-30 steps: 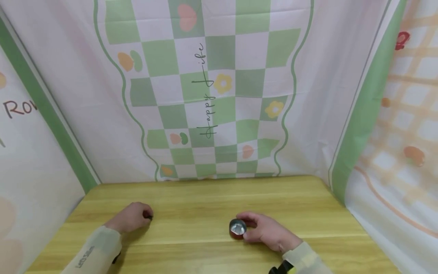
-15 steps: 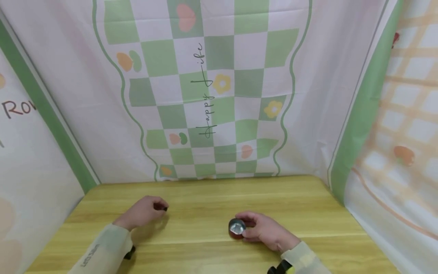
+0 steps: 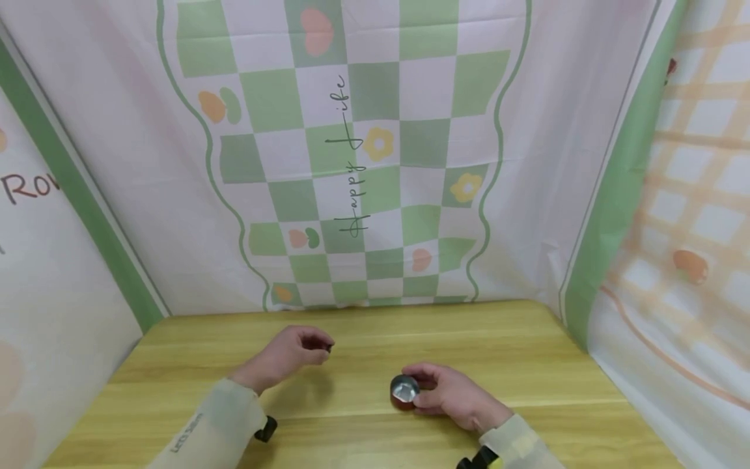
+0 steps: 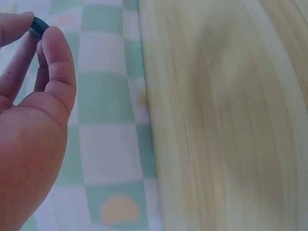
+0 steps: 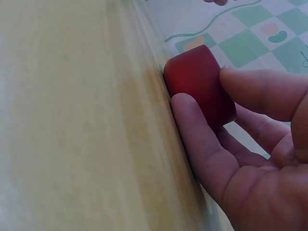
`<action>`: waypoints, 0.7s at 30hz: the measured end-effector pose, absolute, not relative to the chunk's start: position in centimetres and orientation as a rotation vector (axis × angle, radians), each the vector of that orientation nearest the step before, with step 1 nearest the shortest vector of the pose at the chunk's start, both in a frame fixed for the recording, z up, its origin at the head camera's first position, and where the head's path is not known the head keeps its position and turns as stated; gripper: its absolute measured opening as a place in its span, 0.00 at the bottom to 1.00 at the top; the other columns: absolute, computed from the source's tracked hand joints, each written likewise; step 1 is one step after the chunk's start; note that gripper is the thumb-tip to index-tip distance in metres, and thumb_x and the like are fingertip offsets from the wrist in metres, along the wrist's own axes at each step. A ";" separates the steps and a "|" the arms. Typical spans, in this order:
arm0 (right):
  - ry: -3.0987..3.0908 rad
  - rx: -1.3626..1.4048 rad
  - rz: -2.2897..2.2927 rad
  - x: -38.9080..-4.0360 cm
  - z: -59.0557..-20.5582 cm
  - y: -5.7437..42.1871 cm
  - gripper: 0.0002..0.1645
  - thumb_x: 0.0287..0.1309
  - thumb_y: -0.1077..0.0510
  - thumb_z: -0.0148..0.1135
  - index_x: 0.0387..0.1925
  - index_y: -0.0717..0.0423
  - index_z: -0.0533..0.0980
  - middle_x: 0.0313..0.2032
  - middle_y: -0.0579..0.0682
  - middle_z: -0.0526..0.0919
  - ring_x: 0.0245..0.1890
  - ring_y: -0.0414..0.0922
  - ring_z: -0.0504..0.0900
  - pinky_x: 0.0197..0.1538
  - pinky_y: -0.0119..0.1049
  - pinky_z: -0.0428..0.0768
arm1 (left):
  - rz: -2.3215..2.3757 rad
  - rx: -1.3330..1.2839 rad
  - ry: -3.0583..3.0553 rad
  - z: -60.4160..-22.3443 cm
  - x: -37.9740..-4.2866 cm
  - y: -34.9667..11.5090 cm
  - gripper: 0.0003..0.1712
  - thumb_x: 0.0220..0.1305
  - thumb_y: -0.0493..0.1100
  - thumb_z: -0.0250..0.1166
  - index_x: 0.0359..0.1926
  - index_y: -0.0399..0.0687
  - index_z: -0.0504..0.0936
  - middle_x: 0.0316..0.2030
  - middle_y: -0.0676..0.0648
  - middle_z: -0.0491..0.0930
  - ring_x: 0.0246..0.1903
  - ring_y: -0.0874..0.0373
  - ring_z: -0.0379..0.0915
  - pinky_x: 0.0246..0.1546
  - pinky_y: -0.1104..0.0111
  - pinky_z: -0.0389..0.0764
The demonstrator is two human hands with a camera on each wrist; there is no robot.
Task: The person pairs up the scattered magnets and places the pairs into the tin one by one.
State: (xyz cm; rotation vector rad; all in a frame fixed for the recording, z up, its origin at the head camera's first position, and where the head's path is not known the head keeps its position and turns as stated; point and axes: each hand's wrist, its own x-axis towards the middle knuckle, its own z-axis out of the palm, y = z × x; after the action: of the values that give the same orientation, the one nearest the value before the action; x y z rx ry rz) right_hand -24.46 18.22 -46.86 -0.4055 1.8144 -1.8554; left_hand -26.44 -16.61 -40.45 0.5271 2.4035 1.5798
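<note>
My right hand (image 3: 463,398) holds a small red round-sided pot (image 5: 199,84) between thumb and fingers, low at the tabletop. From above, the pot shows a dark rim and a shiny silver top (image 3: 405,391). My left hand (image 3: 284,358) is raised over the table, left of the pot and farther back. Between its thumb and fingertips it pinches a small dark piece with a curved edge (image 4: 38,28). The fingers cover most of this piece, so I cannot tell its kind.
The wooden table (image 3: 504,339) reaches back to a hanging cloth (image 3: 428,150) with green and white checks. More cloth hangs at the left and right sides. Black wrist straps (image 3: 266,429) show at the sleeves.
My left hand has moved right and farther back, higher off the table, carrying the small dark piece toward the pot's side. The right hand and the red pot have stayed in place.
</note>
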 end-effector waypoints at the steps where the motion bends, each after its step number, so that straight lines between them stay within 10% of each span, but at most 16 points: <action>1: 1.814 -0.402 -1.856 -24.5 -46.9 18.3 0.35 0.55 0.75 0.64 0.65 0.70 0.66 0.57 0.62 0.74 0.51 0.56 0.79 0.49 0.49 0.82 | 1.585 0.539 2.389 -40.4 -26.4 -16.1 0.13 0.64 0.40 0.69 0.50 0.42 0.84 0.44 0.43 0.82 0.44 0.52 0.77 0.45 0.62 0.81; 21: 1.843 -0.365 -1.841 -24.3 -46.7 18.3 0.37 0.54 0.74 0.65 0.66 0.69 0.66 0.58 0.61 0.74 0.51 0.55 0.79 0.49 0.49 0.82 | 1.613 0.631 2.314 -41.5 -25.5 -7.3 0.10 0.64 0.39 0.69 0.46 0.50 0.85 0.41 0.50 0.82 0.42 0.54 0.77 0.44 0.63 0.80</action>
State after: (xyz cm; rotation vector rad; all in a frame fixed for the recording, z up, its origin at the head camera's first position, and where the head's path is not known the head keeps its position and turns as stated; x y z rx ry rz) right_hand -24.28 18.33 -46.73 -0.3651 1.8432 -1.8406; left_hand -25.53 -7.32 -41.48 0.6307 2.3142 1.6126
